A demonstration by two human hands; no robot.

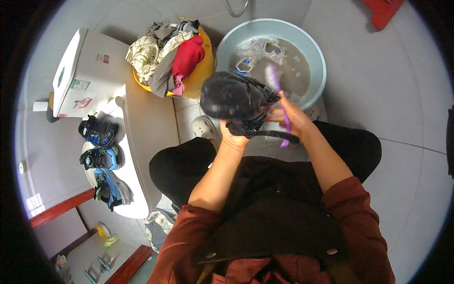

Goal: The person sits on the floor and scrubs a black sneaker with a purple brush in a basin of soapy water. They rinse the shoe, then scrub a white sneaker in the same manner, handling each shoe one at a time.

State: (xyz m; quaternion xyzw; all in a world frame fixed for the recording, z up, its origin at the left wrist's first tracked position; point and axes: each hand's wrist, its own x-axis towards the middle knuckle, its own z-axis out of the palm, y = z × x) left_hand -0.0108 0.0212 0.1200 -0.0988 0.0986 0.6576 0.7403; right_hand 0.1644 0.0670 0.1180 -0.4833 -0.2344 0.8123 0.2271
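Note:
My left hand (232, 135) grips a wet, rounded black item (234, 97) from below; it may be a shoe or a bag, and I cannot tell which. A black strap (278, 135) trails from it to the right. In my right hand (292, 113) is a purple-handled brush (273, 80), its pale bristle end pointing away from me. My right fingertips are close to the black item's right side. Beyond both hands stands a pale blue round tub (321, 71) of cloudy, sudsy water. Two white-and-blue pieces (245, 66), probably shoes, lie partly under the water.
Left of the tub, a yellow bucket (203, 80) overflows with clothes (156, 53). Several shoes (99, 159) rest on a white toilet lid (131, 198) beside the toilet tank (95, 67). A shower hose (237, 10) hangs behind. Part of a red object (383, 12) shows at upper right.

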